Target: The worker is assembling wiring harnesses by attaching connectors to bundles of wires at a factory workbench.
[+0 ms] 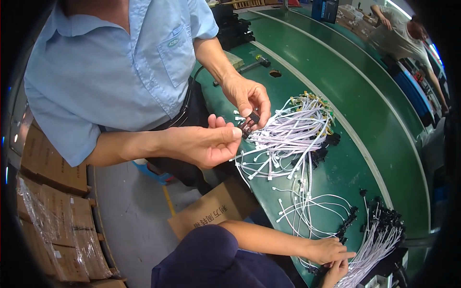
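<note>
My left hand (329, 251) reaches in from the lower edge over the green table, its fingers bent close together. Just below it, my right hand (336, 274) meets its fingertips, also closed; the lower edge cuts it off. Anything pinched between them is too small or hidden to make out. Beside my hands on the right lies a thick bundle of white cables (367, 254) with black connectors (384, 216) at its far end. A few loose white cables (295, 209) lie beyond my left hand, with black ends (346, 224) near it.
A co-worker in a light blue shirt (120, 72) stands at the left, both hands (221, 139) around a small black part (252, 117). A large cable pile (293, 129) lies before them on the green table (336, 177). Cartons (53, 221) stand left; another person (403, 38) is far right.
</note>
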The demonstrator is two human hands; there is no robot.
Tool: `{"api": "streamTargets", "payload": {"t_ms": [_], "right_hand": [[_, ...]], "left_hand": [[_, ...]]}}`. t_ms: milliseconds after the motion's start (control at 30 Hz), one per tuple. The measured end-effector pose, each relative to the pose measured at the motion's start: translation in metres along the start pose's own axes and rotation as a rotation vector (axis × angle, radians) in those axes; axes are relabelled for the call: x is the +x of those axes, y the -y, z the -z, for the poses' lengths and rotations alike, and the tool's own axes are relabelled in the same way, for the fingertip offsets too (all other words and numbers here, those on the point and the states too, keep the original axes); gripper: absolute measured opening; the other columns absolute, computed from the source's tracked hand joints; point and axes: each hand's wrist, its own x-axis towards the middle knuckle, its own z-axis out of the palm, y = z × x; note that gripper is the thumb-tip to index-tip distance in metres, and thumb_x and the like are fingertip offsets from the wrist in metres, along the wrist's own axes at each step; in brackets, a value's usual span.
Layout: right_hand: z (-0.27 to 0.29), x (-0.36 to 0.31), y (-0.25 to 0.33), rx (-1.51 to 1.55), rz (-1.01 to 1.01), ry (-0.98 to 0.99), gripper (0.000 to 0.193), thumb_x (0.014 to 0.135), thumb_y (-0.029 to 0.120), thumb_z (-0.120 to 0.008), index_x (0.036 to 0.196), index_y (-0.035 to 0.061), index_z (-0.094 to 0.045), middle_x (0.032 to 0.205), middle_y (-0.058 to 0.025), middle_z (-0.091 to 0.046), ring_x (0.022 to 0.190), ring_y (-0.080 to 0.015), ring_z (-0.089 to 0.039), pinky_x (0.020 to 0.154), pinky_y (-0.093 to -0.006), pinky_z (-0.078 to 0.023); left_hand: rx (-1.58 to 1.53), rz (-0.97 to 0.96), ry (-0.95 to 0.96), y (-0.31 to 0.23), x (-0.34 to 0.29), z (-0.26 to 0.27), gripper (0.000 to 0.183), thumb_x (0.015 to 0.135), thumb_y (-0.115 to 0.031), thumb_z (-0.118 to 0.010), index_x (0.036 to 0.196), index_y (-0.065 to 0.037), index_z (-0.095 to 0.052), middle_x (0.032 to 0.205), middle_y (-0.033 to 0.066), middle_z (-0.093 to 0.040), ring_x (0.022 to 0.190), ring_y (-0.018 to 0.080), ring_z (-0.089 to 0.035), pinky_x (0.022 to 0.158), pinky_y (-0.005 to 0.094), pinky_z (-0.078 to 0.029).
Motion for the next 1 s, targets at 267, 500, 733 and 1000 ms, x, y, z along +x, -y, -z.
{"api": "streamTargets", "payload": {"t_ms": [267,500,733,1000], "right_hand": [[-0.001,0.017,-0.046,0.411,-0.044,0.061,0.032,0.097,0.024,-0.055,0.071,0.0057,-0.051,0.053,-0.001,-0.052,0.038,-0.0069,-0.046,0.035,-0.0197,-0.03],[-0.001,0.011,-0.022,0.343,-0.052,0.097,0.028,0.095,0.019,-0.059,0.074,0.0011,-0.054,0.057,-0.0005,-0.052,0.045,-0.0064,-0.045,0.042,-0.0208,-0.033],[-0.003,0.012,-0.032,0.342,-0.065,0.058,0.026,0.094,0.017,-0.06,0.074,0.0008,-0.054,0.057,0.0002,-0.051,0.045,-0.0055,-0.045,0.041,-0.0206,-0.032],[0.005,0.017,-0.023,0.282,-0.098,0.18,0.029,0.095,0.023,-0.057,0.074,0.0032,-0.052,0.053,0.0009,-0.049,0.04,-0.0063,-0.044,0.036,-0.0209,-0.03]], "left_hand": [[-0.023,0.01,0.023,0.004,-0.002,-0.003,0.068,0.074,-0.016,-0.064,0.137,-0.001,-0.04,0.081,0.0071,-0.055,0.074,0.0258,-0.058,0.067,0.0368,-0.039],[-0.025,0.046,0.066,0.003,0.0,0.002,0.065,0.074,-0.014,-0.063,0.135,0.0,-0.043,0.082,0.008,-0.057,0.075,0.0266,-0.059,0.07,0.0364,-0.04],[-0.007,0.05,0.068,0.0,0.002,0.005,0.063,0.074,-0.014,-0.061,0.134,0.0,-0.044,0.084,0.0074,-0.058,0.077,0.0245,-0.059,0.071,0.0353,-0.04],[-0.042,0.075,0.063,0.001,-0.001,0.001,0.068,0.073,-0.013,-0.063,0.136,0.001,-0.041,0.088,0.0093,-0.057,0.081,0.0269,-0.058,0.074,0.0366,-0.041]]}}
